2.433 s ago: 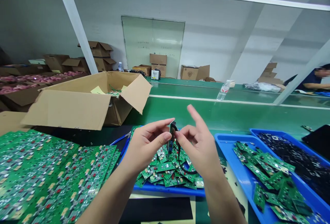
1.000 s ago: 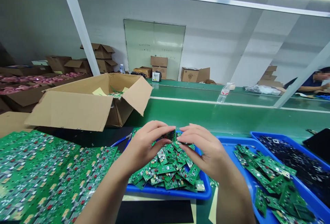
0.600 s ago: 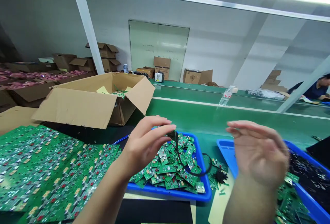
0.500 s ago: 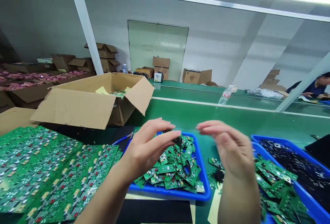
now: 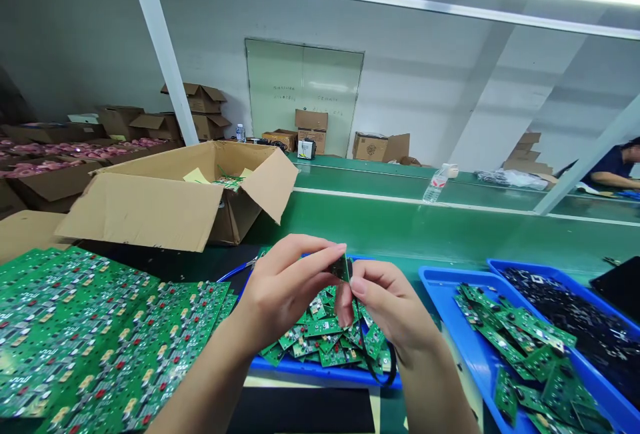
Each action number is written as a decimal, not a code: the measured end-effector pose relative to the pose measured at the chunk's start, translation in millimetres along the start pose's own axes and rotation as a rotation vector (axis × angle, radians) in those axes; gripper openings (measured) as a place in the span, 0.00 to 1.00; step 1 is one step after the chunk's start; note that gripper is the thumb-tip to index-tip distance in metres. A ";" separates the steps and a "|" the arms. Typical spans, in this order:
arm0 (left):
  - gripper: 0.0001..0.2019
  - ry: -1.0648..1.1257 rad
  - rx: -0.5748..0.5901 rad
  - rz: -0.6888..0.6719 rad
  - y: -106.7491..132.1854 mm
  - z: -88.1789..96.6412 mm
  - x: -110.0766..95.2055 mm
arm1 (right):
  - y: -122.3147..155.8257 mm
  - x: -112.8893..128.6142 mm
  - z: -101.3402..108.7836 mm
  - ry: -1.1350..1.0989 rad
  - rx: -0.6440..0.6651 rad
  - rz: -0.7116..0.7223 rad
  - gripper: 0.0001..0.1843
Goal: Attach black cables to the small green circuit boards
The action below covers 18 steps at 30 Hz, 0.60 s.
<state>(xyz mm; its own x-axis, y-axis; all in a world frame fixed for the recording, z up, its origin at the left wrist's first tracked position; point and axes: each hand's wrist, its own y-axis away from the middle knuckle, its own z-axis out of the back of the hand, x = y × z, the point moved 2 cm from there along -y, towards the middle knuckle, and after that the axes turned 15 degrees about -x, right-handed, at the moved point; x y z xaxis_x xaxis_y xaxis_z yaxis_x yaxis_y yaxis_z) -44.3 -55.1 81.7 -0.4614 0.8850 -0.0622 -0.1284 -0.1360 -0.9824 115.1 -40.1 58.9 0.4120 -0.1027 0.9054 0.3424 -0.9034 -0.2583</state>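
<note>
Pinched between the fingers and thumb of my left hand (image 5: 277, 284) is a small green circuit board (image 5: 342, 269), held upright and seen nearly edge-on. A thin black cable (image 5: 391, 366) hangs from it in a loop. My right hand (image 5: 395, 304) has closed at the board's right side, thumb and forefinger on the cable near its upper end; the exact grip is partly hidden. Below both hands is a blue tray (image 5: 320, 373) heaped with small green circuit boards (image 5: 323, 327).
Large green board panels (image 5: 100, 334) lie at left, before an open cardboard box (image 5: 150, 211). On the right, one blue tray (image 5: 450, 314) holds loose boards and another holds small black parts (image 5: 565, 314). A bottle (image 5: 436, 184) stands behind; a person's arm (image 5: 613, 179) shows far right.
My right hand has moved left and down from beside the tray and closed at the board in my left hand. The black cable now loops farther right. My left hand stays nearly in place.
</note>
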 end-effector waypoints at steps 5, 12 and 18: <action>0.20 0.045 0.061 0.038 0.6 1.1 -0.3 | -0.7 -4.4 -3.7 -0.152 0.050 -0.117 0.13; 0.19 0.161 0.218 0.106 3.0 0.8 0.4 | -1.4 -5.7 3.3 -0.060 0.118 -0.125 0.14; 0.23 0.257 0.252 0.225 7.4 -9.4 -4.2 | 3.6 11.9 10.3 0.437 -0.025 0.271 0.12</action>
<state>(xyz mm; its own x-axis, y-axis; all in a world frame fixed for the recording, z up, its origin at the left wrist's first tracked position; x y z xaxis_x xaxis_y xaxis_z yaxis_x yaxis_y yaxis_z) -35.0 -55.6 73.1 -0.2727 0.8988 -0.3433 -0.2745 -0.4146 -0.8676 129.9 -40.3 65.2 0.0902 -0.4938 0.8649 0.2501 -0.8294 -0.4996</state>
